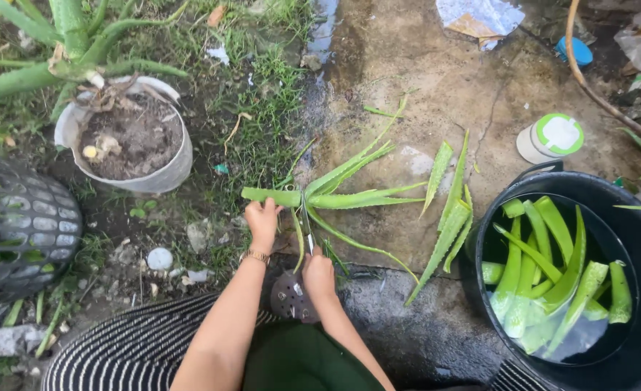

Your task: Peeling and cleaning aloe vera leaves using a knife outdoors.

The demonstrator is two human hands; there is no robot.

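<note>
An aloe plant (335, 197) is laid on the concrete slab (436, 94) at its grass edge, stem pointing left, leaves right. The stem is gripped by the left hand (263, 221); a knife (306, 221) is clasped in the right hand (317, 277). Bare slab lies beyond. Four cut leaves (450, 210) lie beside one black bucket (624, 217).

Small round white container (550, 139) with a green-rimmed lid carrying a white label sits on the concrete at about 2 o'clock, just above the black bucket's rim (552, 176). Crumpled pale blue-white wrapper (482, 16) with a tan patch lies at 1 o'clock by the top edge, a blue cap (575, 51) near its right. No signs or screens.
</note>
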